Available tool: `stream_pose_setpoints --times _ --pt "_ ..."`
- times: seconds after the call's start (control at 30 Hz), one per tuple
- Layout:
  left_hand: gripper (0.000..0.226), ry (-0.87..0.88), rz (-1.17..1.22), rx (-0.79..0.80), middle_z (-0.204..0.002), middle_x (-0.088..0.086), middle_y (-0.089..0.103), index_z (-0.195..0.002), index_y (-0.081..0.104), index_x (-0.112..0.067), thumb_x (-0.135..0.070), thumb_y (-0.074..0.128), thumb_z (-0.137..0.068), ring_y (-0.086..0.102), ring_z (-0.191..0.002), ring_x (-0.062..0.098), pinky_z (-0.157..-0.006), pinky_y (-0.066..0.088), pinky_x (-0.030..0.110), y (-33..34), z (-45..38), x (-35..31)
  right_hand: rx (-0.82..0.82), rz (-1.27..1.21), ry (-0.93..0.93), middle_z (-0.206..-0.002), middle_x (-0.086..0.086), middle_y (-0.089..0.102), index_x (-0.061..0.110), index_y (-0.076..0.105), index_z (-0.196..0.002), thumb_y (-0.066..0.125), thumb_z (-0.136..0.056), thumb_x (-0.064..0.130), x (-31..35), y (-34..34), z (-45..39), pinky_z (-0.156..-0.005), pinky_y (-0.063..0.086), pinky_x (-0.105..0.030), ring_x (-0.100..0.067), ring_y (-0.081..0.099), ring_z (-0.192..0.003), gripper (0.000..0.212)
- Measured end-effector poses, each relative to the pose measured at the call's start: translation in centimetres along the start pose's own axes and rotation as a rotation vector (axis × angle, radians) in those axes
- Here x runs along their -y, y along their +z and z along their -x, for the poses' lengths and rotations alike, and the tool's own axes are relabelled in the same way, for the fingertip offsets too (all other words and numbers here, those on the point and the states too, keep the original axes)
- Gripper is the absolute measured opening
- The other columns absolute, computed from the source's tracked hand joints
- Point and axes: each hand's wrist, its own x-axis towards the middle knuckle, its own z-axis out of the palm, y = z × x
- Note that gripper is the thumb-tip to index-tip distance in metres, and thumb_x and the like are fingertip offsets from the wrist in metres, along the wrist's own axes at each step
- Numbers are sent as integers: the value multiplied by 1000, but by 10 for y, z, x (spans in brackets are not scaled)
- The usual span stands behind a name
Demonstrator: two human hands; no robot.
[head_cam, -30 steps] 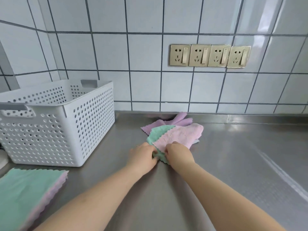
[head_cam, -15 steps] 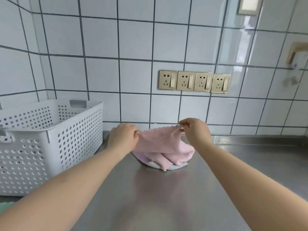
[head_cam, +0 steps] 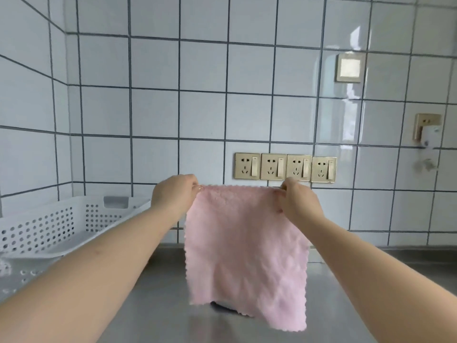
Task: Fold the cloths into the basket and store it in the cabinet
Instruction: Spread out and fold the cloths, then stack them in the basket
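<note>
I hold a square pink fleecy cloth with a scalloped edge (head_cam: 244, 253) up in the air in front of me, spread flat and hanging straight down. My left hand (head_cam: 174, 194) pinches its top left corner between thumb and fingers, and my right hand (head_cam: 298, 203) pinches the top right corner the same way, so both hands are closed on the cloth and held apart with its top edge stretched level between them. The cloth's lower edge hangs just above the brushed steel table (head_cam: 153, 300), toward the middle of the table and clear of its back edge; the lower right corner hangs a little lower than the left. Something dark (head_cam: 222, 306) lies on the table right behind the bottom hem, but I cannot tell what it is. Near the table's left edge stands a white perforated plastic basket with a cut-out handle (head_cam: 74, 219), open side up and well apart from the cloth; my left forearm crosses in front of its near corner. Behind the table's back edge rises a white tiled wall with dark grout (head_cam: 153, 112), carrying a row of four gold socket plates with switches (head_cam: 285, 167) just above my hands, a single gold plate (head_cam: 349, 68) higher up, and a gold socket with a white plug (head_cam: 427, 128) toward the right.
</note>
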Motion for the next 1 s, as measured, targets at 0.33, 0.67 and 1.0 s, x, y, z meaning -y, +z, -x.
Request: stream_pose_setpoints --times 0.33,0.67,1.0 --pt "17 -142 386 -82 -104 5 65 -103 62 -12 -15 48 -95 60 -93 25 -74 45 32 -26 -2 3 37 27 -120 -108 -7 56 12 50 -105 45 -97 26 13 -15 -1 -71 40 -33 -25 51 -88 17" --pt "10 -22 287 98 -93 0 64 -94 64 -12 -10 54 -91 58 -87 20 -67 36 28 -37 140 49 355 313 -181 -98 -6 65 21 57 -100 44 -91 25 -10 -26 119 -56 33 -28 -27 56 -84 17" --pt "7 177 197 267 -89 -9 68 -89 69 -19 -17 64 -85 57 -93 16 -87 39 33 -47 292 64 633 340 -295 -113 8 61 28 63 -103 52 -86 41 -55 -20 254 -87 43 -27 -20 51 -110 24"
